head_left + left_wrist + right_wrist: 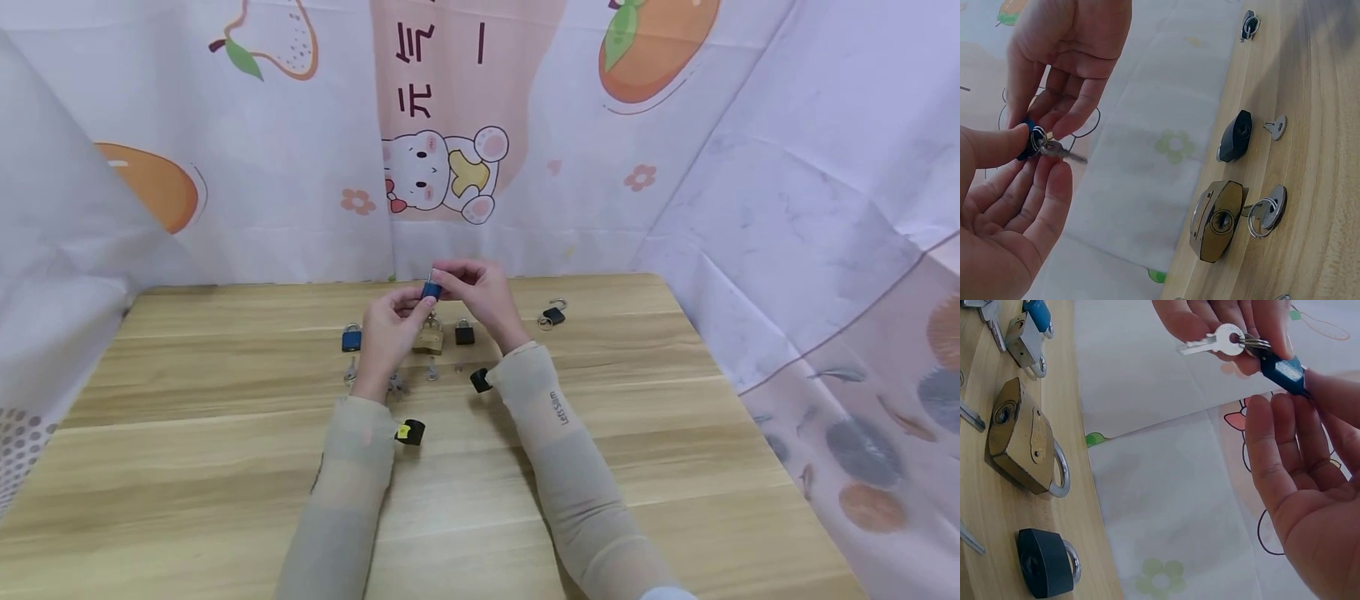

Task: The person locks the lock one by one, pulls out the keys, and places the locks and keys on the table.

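Observation:
Both hands meet above the far part of the table around a small blue padlock (431, 290). My left hand (392, 325) pinches its body between thumb and fingers. My right hand (477, 293) pinches the shackle end. A silver key (1227, 341) hangs on small rings at the end of the padlock by the left fingers. Under the hands stands a brass padlock (428, 340), with a black padlock (464, 332) to its right and another blue padlock (351, 337) to its left. Fingers hide most of the held padlock's shackle.
Loose keys (432, 369) lie in front of the padlocks on the wooden table (225, 433). Farther right lies a black padlock (553, 316) with its shackle open and a ring beside it. A silver padlock (1024, 340) stands near the brass one. Printed curtains (300, 167) hang behind.

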Demonstrator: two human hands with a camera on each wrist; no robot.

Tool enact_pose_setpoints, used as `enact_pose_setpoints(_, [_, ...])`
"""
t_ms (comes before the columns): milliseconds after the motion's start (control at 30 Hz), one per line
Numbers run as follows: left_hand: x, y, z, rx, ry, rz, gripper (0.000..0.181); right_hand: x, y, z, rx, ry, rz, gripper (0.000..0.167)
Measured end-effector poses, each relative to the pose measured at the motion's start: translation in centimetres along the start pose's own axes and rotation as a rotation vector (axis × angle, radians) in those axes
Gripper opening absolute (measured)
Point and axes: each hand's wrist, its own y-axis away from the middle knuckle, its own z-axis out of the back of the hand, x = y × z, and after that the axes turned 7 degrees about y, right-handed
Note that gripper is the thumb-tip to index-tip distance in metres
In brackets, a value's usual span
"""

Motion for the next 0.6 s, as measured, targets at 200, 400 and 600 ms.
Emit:
enact_pose_setpoints(200, [0.06, -0.02, 0.09, -0.006, 0.004, -0.003, 0.026, -0.01, 0.01, -0.05, -0.003, 0.031, -0.004, 0.025])
enact_pose_setpoints(400, [-0.28, 0.02, 0.21, -0.042, 0.0, 0.04, 0.029, 0.27, 0.13, -0.2, 0.013, 0.076, 0.004, 0.023])
enact_pose_setpoints(600, [-0.38, 0.05, 0.39, -0.048, -0.029, 0.032, 0.027, 0.33, 0.21, -0.45, 0.012, 0.124, 0.029, 0.02])
